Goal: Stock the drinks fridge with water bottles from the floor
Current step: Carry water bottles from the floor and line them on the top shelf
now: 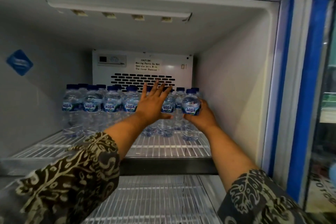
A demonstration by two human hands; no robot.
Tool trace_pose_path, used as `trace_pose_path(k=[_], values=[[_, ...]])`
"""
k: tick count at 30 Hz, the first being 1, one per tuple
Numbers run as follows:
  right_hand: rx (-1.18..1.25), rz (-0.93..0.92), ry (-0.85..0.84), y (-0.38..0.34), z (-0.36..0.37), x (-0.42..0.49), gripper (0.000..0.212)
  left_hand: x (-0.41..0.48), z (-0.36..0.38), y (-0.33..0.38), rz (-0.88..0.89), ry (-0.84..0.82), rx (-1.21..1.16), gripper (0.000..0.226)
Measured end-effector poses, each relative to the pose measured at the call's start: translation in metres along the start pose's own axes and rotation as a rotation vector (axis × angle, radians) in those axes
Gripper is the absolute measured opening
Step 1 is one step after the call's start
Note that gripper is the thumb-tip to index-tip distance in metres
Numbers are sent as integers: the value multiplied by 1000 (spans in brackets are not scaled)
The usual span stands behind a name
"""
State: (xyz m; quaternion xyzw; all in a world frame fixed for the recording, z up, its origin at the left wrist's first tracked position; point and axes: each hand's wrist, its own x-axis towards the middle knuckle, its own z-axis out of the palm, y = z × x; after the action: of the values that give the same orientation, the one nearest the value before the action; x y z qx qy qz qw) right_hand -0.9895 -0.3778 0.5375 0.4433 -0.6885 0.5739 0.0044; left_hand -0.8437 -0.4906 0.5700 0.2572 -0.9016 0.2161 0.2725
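Note:
Several clear water bottles (91, 109) with blue caps and blue labels stand in rows at the back of the fridge's top wire shelf (167, 148). My left hand (153, 103) reaches in with fingers spread and straight, in front of the middle bottles; a bottle behind it is partly hidden. My right hand (201, 116) grips one water bottle (190, 112) around its label, upright at the right end of the front row, beside the fridge's right wall.
The front half of the top shelf is bare wire. A lower wire shelf (154, 200) lies below it. A vent panel (143, 78) with a caution sticker fills the back wall. The open fridge door's blue frame (307, 96) stands at the right.

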Motion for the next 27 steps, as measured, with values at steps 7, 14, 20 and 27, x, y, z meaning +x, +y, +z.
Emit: trace_pose_path(k=[7, 14, 20, 27], values=[[-4, 139, -80, 0, -2, -3, 69, -7, 4, -1, -54, 50, -108, 102], [-49, 199, -227, -23, -6, 10, 54, -7, 3, 3, -58, 46, -119, 104], [-36, 184, -202, -26, 7, 8, 50, -8, 4, 4, -61, 74, -141, 102], [12, 86, -150, -14, 11, 5, 50, -6, 5, 8, -82, 55, -66, 102]])
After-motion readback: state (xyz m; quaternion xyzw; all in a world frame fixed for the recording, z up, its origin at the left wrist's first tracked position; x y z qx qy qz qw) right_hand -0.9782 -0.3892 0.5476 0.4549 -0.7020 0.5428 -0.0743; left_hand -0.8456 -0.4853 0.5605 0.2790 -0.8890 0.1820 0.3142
